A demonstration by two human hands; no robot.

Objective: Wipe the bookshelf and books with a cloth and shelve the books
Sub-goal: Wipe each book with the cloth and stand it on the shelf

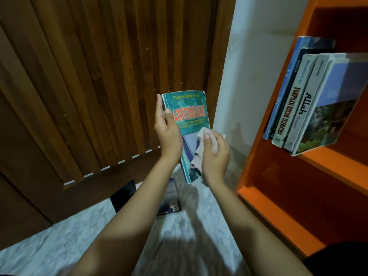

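Observation:
A green paperback book (189, 116) with red title lettering is held upright in front of me. My left hand (167, 134) grips its spine edge, thumb on the front cover. My right hand (215, 156) holds a crumpled pale cloth (205, 144) pressed against the lower half of the cover. To the right stands an orange bookshelf (278, 166); several books (310, 108) lean together on its middle shelf, spines toward me.
A dark wooden slatted door (89, 86) fills the left and back. A white wall strip (251, 72) separates it from the shelf. Two more books, one black (123, 196) and one dark blue (171, 198), lie on the marble floor (59, 246) below my arms.

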